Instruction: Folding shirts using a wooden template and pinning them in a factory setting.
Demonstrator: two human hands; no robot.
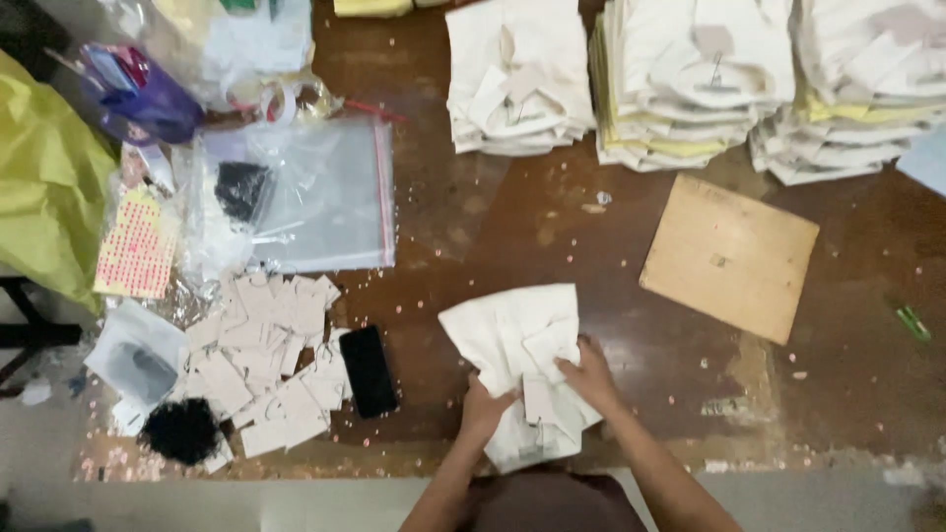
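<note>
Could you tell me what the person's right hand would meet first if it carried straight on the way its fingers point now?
The right hand points up and left, already resting on the folded cream garment. Beyond that lies bare brown table, then probably the clear zip bag; the direction is approximate.

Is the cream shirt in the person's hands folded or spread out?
Folded. The cream shirt forms a compact bundle with layered edges, held by left hand and right hand.

Two hands, the left hand and the right hand, have their fingers on one folded cream shirt, while beyond the fingers stand three stacks of folded shirts, one cardboard sheet, and left of them one black phone.
</note>
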